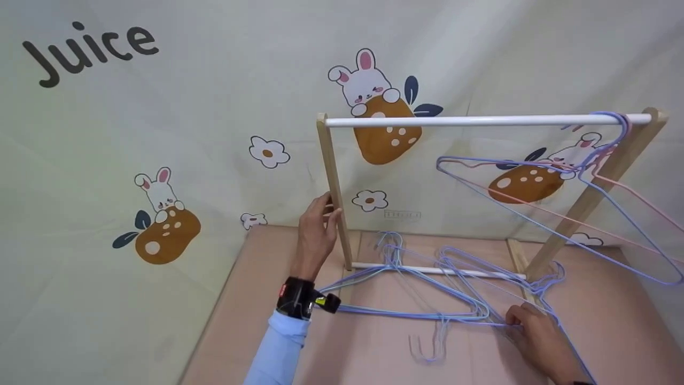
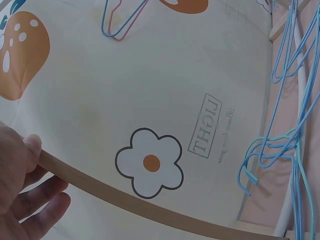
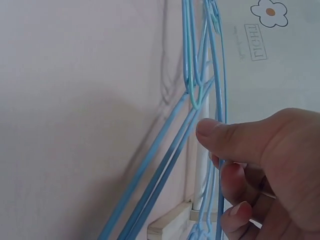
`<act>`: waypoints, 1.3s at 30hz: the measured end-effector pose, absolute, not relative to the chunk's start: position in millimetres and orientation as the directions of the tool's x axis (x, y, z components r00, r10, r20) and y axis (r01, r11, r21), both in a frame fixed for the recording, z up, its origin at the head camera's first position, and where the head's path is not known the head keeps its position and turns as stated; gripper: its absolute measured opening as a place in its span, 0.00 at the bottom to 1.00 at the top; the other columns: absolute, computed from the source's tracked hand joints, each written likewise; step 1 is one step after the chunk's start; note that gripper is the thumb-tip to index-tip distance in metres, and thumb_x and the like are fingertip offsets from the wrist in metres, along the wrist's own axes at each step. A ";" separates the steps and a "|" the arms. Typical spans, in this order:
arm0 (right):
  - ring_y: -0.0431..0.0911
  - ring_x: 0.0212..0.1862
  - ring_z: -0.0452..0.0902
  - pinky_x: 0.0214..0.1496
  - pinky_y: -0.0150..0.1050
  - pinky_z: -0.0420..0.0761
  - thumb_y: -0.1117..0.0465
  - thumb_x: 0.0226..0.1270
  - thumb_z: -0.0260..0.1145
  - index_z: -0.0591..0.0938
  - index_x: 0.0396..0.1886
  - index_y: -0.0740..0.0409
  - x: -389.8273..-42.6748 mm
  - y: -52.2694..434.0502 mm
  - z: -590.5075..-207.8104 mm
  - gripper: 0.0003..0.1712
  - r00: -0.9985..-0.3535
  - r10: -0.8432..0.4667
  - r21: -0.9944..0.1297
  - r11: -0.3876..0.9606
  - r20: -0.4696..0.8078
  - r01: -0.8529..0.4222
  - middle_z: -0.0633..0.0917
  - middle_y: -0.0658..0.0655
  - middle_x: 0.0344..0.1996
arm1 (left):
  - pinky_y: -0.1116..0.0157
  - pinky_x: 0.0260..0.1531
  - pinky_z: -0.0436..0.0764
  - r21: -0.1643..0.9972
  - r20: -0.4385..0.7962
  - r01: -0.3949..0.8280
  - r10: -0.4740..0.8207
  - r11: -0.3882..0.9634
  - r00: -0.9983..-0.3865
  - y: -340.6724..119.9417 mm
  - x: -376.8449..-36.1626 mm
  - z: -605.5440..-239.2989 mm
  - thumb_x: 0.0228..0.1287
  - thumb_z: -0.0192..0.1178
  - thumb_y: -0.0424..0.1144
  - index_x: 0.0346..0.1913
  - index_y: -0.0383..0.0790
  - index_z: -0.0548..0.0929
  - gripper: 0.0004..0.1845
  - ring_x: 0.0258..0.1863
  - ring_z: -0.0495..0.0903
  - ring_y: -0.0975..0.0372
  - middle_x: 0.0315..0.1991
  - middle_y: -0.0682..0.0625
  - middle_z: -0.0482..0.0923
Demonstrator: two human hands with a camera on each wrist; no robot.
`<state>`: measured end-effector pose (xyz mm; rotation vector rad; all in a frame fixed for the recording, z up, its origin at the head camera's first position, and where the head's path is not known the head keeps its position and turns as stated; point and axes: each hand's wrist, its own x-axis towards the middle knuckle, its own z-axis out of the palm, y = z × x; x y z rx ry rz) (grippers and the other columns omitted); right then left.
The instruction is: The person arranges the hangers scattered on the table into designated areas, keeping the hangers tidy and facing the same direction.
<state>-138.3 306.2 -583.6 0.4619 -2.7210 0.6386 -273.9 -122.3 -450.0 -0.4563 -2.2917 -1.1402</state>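
On the pink counter (image 1: 299, 353), seen from the head camera, stands a small wooden rack (image 1: 335, 192) with a white top bar (image 1: 481, 121) and a white lower bar (image 1: 427, 270). The left hand (image 1: 315, 235) has its grip closed round the rack's left post, thumb and fingers wrapping it about halfway up. The right hand (image 1: 539, 337) rests low at the right, its grip pinching a wire of the blue hangers (image 1: 443, 289), which lie tangled on the counter across the lower bar. Two more hangers (image 1: 588, 198), one blue and one pink, hang tilted from the right end of the top bar. Behind everything hangs a cream cloth (image 1: 187, 107) printed with rabbits, flowers and the word "Juice".

From the left wrist, the post (image 2: 125, 197) runs across the picture, with the thumb (image 2: 31, 147) pressed on it and the fingers curled beneath; blue hangers (image 2: 280, 145) crowd the right edge beside the white bar.

From the right wrist, the thumb (image 3: 225, 137) and curled fingers pinch one blue wire (image 3: 220, 100), others running alongside over the counter.
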 end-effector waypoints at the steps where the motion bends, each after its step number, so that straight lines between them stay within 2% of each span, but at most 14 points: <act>1: 0.38 0.24 0.66 0.23 0.35 0.70 0.77 0.35 0.74 0.74 0.22 0.46 -138.0 305.8 -582.1 0.24 -0.907 -0.231 -0.378 0.852 0.351 -0.363 0.71 0.43 0.23 | 0.73 0.41 0.78 0.627 0.599 0.514 0.061 0.585 -0.799 -122.4 -273.8 -450.0 0.68 0.53 0.35 0.61 0.34 0.71 0.20 0.46 0.76 0.62 0.49 0.46 0.75; 7: 0.39 0.23 0.64 0.22 0.34 0.68 0.76 0.40 0.73 0.75 0.23 0.47 -135.7 303.2 -575.1 0.21 -0.941 -0.190 -0.401 0.867 0.279 -0.294 0.72 0.44 0.24 | 0.73 0.41 0.78 0.626 0.602 0.519 0.062 0.581 -0.796 -122.9 -273.7 -450.0 0.68 0.53 0.35 0.61 0.34 0.71 0.20 0.46 0.76 0.63 0.50 0.46 0.74; 24: 0.41 0.24 0.64 0.20 0.34 0.66 0.72 0.48 0.72 0.76 0.28 0.48 -130.8 299.7 -567.3 0.16 -0.971 -0.120 -0.433 0.879 0.209 -0.201 0.73 0.46 0.28 | 0.74 0.41 0.78 0.620 0.605 0.517 0.060 0.590 -0.794 -123.6 -274.5 -450.5 0.68 0.53 0.34 0.61 0.33 0.70 0.20 0.45 0.77 0.62 0.48 0.45 0.75; 31: 0.39 0.24 0.64 0.20 0.34 0.66 0.74 0.46 0.71 0.76 0.29 0.48 -128.5 300.3 -563.0 0.18 -0.949 -0.127 -0.422 0.873 0.287 -0.244 0.73 0.45 0.30 | 0.74 0.40 0.78 0.625 0.597 0.511 0.060 0.590 -0.800 -123.5 -273.8 -450.0 0.68 0.54 0.34 0.61 0.34 0.70 0.20 0.45 0.77 0.62 0.48 0.46 0.75; 39: 0.36 0.22 0.62 0.18 0.32 0.62 0.70 0.46 0.74 0.77 0.29 0.47 -128.7 299.5 -554.9 0.17 -0.920 -0.116 -0.424 0.861 0.374 -0.281 0.72 0.41 0.28 | 0.73 0.40 0.78 0.623 0.600 0.515 0.063 0.589 -0.797 -123.2 -273.6 -449.9 0.68 0.54 0.34 0.61 0.33 0.71 0.20 0.45 0.78 0.62 0.48 0.45 0.75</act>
